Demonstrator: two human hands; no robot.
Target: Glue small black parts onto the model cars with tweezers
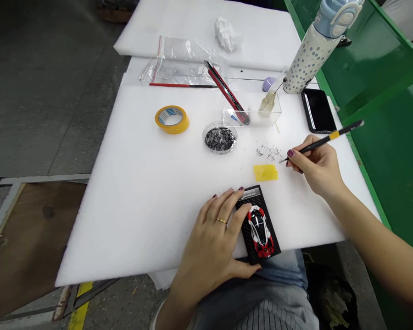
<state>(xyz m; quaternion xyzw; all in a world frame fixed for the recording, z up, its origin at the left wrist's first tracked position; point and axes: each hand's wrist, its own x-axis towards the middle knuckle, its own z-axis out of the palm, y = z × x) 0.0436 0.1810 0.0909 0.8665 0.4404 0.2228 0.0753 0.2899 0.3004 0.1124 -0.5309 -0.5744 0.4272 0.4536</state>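
My left hand (215,233) holds the black base (273,236) by its left side, fingers at its upper edge and thumb at the lower end. On the base sits a red, white and black model car (260,231). My right hand (318,167) pinches a thin black tool (318,143) with a yellow band. The tool's tip is at the right edge of scattered small dark slivers (269,152). Just below the slivers lies a yellow piece (265,173) on the white foam sheet (141,206). A round clear dish (220,139) holds many more dark slivers.
Yellow tape roll (183,123) at left. Behind the dish, a red cutter (227,90) leans on a clear box (275,120) with a small bottle (267,103). A red-black stick (179,85), plastic bags (182,57) and crumpled tissue (226,34) lie farther back. Phone (318,111) and tall bottle (308,57) at right.
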